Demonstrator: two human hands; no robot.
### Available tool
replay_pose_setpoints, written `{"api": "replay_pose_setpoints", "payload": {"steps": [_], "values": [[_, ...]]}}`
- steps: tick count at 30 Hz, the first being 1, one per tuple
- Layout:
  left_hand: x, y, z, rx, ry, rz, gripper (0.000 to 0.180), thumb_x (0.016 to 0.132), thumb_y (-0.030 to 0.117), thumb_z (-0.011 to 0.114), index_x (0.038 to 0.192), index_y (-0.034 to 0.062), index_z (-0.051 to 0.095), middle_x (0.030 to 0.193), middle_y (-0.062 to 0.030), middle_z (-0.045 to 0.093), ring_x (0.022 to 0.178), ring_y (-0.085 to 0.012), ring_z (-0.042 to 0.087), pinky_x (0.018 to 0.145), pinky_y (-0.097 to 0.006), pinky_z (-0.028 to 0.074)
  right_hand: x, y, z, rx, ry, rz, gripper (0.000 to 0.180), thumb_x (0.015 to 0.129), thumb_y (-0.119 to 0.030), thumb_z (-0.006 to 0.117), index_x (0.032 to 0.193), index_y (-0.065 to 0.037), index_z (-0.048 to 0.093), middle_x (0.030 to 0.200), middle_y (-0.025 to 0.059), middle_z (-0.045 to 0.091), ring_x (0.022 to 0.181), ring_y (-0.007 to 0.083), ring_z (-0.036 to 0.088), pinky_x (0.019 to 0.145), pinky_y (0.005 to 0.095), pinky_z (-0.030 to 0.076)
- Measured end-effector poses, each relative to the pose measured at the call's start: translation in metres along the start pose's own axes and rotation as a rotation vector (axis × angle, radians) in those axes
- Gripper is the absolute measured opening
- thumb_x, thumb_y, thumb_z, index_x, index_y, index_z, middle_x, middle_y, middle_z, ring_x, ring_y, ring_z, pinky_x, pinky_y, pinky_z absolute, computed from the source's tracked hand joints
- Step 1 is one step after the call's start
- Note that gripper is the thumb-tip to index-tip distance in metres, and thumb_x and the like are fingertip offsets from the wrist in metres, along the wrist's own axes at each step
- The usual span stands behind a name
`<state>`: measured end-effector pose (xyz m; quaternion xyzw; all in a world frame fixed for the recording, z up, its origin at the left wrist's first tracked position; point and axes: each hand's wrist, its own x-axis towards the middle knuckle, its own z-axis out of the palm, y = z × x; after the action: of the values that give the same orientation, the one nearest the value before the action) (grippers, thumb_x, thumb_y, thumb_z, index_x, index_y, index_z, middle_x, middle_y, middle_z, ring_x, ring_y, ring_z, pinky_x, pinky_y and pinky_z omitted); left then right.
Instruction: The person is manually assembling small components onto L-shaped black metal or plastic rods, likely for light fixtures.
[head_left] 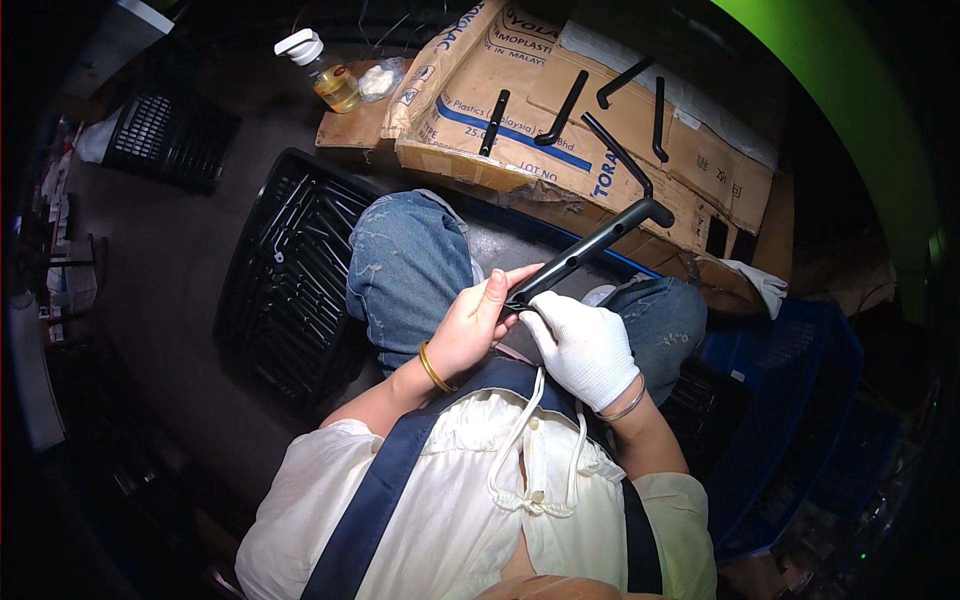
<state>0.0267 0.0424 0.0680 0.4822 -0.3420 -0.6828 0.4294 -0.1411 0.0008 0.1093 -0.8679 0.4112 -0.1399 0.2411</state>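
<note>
One black grid crate (165,140) stood furthest left, then one black crate (243,262) full of black parts. One white-capped bottle (335,85) stood beyond. One bare left hand (468,325) held the near end of one black tube (590,248), over the lap. Four black rods (567,108) lay on cardboard (535,85); a fifth, bent rod (620,155) reached the tube's far end. One white-gloved right hand (585,345) bunched its fingers at the near end; whether they gripped, I couldn't tell.

Cardboard surface (540,95): 4 black tubes (495,122) lying on it, perhaps 5.
</note>
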Motion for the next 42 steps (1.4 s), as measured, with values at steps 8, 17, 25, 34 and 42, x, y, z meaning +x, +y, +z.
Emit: {"api": "replay_pose_setpoints", "payload": {"steps": [8,17,25,34,42], "values": [[-0.001,-0.005,0.0,-0.178,0.001,-0.096,0.062,0.105,0.051,0.024,0.141,0.0058,0.047,0.071,0.0047,0.048,0.052,0.0005,0.03,0.045,-0.015,0.025,-0.001,0.005,-0.001,0.065,-0.086,0.006,0.012,0.088,-0.018,0.065,0.096,-0.01,0.067,0.078,0.0116,0.066,0.068,0.0313,0.066,0.058,0.0385,0.052],[-0.001,0.003,0.002,-0.088,0.001,-0.045,0.062,0.105,0.051,0.024,0.142,0.0065,0.046,0.071,0.0055,0.045,0.051,0.0004,0.029,0.045,-0.016,0.024,-0.003,0.001,0.005,0.145,0.041,0.054,0.012,0.091,-0.023,0.06,0.092,-0.011,0.062,0.072,0.0113,0.064,0.063,0.0317,0.065,0.055,0.0411,0.052],[0.001,0.001,0.005,0.071,0.018,0.011,0.061,0.106,0.049,0.023,0.14,0.0074,0.049,0.07,0.0064,0.046,0.052,0.0003,0.031,0.046,-0.015,0.026,-0.002,0.008,-0.001,-0.044,-0.014,-0.02,0.013,0.091,-0.026,0.06,0.087,-0.013,0.061,0.068,0.0088,0.062,0.058,0.0283,0.065,0.053,0.039,0.052],[0.001,-0.002,0.002,-0.015,0.01,-0.08,0.06,0.106,0.048,0.024,0.137,0.0069,0.052,0.071,0.0052,0.046,0.054,-0.001,0.032,0.049,-0.016,0.028,0.0,0.019,0.0,0.028,-0.049,-0.092,0.014,0.091,-0.025,0.059,0.087,-0.013,0.063,0.071,0.0096,0.065,0.062,0.0286,0.066,0.056,0.0407,0.052],[0.003,-0.002,0.003,-0.09,0.011,-0.091,0.06,0.106,0.049,0.023,0.138,0.0071,0.051,0.07,0.0054,0.045,0.051,-0.0006,0.03,0.045,-0.017,0.026,-0.001,0.012,0.0,0.119,-0.1,0.066,0.014,0.091,-0.021,0.059,0.098,-0.011,0.067,0.082,0.0121,0.067,0.071,0.0333,0.066,0.062,0.0404,0.053]]}}
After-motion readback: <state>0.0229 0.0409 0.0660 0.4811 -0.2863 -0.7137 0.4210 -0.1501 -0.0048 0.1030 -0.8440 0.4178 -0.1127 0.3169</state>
